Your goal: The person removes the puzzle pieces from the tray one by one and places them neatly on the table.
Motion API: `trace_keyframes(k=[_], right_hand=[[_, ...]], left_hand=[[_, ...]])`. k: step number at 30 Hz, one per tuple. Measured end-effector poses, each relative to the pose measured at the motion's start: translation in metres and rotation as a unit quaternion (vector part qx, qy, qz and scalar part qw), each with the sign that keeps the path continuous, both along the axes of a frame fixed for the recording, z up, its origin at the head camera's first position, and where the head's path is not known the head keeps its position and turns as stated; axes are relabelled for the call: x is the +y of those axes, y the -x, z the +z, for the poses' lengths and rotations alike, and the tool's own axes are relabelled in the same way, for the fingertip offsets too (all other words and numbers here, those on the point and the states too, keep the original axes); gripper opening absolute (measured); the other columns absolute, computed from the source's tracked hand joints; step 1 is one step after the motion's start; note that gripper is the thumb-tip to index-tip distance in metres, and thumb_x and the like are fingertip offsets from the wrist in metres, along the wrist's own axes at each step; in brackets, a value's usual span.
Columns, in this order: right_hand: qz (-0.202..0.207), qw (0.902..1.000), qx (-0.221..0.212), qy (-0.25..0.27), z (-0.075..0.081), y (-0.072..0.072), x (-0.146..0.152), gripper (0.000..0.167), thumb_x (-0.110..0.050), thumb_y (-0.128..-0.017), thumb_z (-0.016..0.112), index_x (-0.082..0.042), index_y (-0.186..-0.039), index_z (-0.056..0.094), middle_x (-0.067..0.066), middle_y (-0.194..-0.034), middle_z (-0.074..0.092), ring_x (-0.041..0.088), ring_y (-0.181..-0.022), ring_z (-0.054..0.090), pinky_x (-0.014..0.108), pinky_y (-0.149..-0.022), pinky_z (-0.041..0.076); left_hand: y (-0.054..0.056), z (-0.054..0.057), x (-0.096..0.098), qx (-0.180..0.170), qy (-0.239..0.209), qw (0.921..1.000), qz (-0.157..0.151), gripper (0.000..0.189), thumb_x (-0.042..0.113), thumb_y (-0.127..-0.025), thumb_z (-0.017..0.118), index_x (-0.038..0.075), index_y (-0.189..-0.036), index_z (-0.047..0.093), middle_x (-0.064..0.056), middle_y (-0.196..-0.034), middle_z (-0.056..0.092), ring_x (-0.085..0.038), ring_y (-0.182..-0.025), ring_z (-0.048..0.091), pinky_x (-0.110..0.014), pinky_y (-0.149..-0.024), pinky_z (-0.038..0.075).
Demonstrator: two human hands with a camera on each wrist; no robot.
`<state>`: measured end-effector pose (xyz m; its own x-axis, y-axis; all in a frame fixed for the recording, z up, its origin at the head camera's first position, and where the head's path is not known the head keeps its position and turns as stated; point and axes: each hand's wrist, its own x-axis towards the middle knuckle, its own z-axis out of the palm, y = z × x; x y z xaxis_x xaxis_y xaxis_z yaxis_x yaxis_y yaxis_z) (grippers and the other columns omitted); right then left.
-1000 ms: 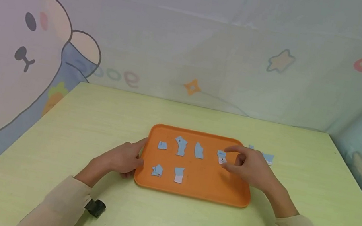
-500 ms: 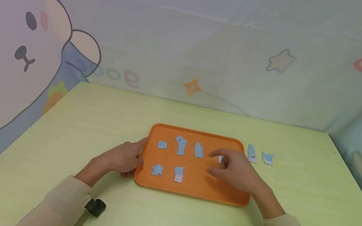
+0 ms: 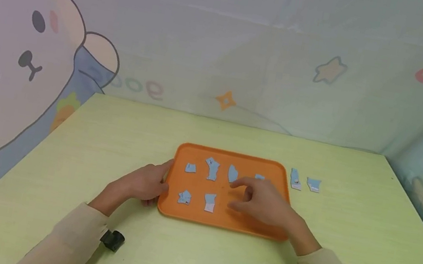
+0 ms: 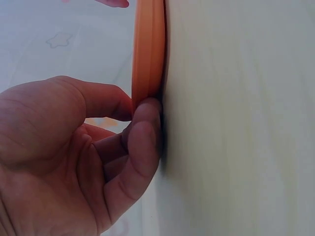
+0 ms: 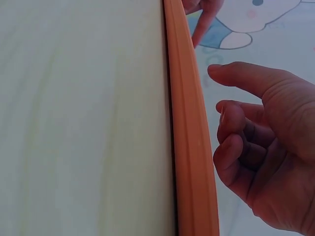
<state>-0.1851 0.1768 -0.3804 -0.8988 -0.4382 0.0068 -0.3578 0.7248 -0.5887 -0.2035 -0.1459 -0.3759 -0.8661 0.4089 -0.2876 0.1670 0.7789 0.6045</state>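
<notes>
An orange tray (image 3: 216, 223) lies on the table with several torn pieces of blue-and-white paper on it. My left hand (image 3: 145, 182) grips the tray's left edge; the left wrist view has the thumb at the rim and curled fingers against the side. Over the tray's right half hovers my right hand (image 3: 265, 201), thumb and index finger apart, nothing between them. The index fingertip is right at a curved blue paper piece (image 3: 232, 173). Another paper piece (image 3: 259, 177) is partly hidden behind this hand. In the tray's lower row are a crumpled-looking piece (image 3: 184, 197) and a blue-and-white piece (image 3: 209, 202).
Two more paper pieces lie on the table right of the tray, a long one (image 3: 295, 179) and a shorter one (image 3: 313, 184). The pale green table (image 3: 189, 260) ends at a printed cloth backdrop (image 3: 226, 49). Both sleeves carry a black wrist mount.
My right hand has moved left over the tray, away from the blue-and-white piece at its upper right, which stays there. The two pieces beside the tray are uncovered. My left hand keeps its place.
</notes>
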Motion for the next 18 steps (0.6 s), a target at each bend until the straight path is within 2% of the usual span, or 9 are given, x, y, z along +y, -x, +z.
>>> trace_keyframes(k=[4, 11, 18], right_hand=[[0.001, 0.9996, -0.025, -0.01, 0.0, -0.002, -0.007, 0.043, -0.031, -0.089, 0.083, -0.015, -0.128, 0.073, -0.005, -0.065, 0.054, 0.011, -0.061, 0.049, 0.026, -0.06, 0.041], [0.023, 0.9977, -0.063, -0.015, -0.001, -0.003, -0.017, 0.043, -0.028, -0.089, 0.082, -0.014, -0.129, 0.071, -0.004, -0.07, 0.059, 0.013, -0.066, 0.055, 0.029, -0.063, 0.045], [0.035, 0.9967, -0.067, -0.029, -0.001, -0.006, -0.022, 0.042, -0.031, -0.091, 0.082, -0.016, -0.128, 0.07, -0.006, -0.062, 0.054, 0.01, -0.057, 0.051, 0.027, -0.056, 0.039]], left_hand=[[0.0, 0.0, 0.0, 0.0, -0.002, 1.0, 0.0, 0.077, 0.005, -0.1, 0.046, 0.001, -0.169, 0.012, -0.005, -0.062, 0.061, -0.016, -0.049, 0.058, -0.03, -0.049, 0.052], [-0.001, 0.0, 0.0, -0.005, 0.002, 1.0, 0.004, 0.077, 0.006, -0.1, 0.047, 0.002, -0.169, 0.013, -0.005, -0.062, 0.06, -0.016, -0.049, 0.057, -0.029, -0.05, 0.052], [-0.001, 0.001, 0.001, -0.005, 0.0, 1.0, 0.003, 0.077, 0.006, -0.1, 0.047, 0.002, -0.169, 0.013, -0.005, -0.063, 0.061, -0.016, -0.049, 0.058, -0.03, -0.05, 0.053]])
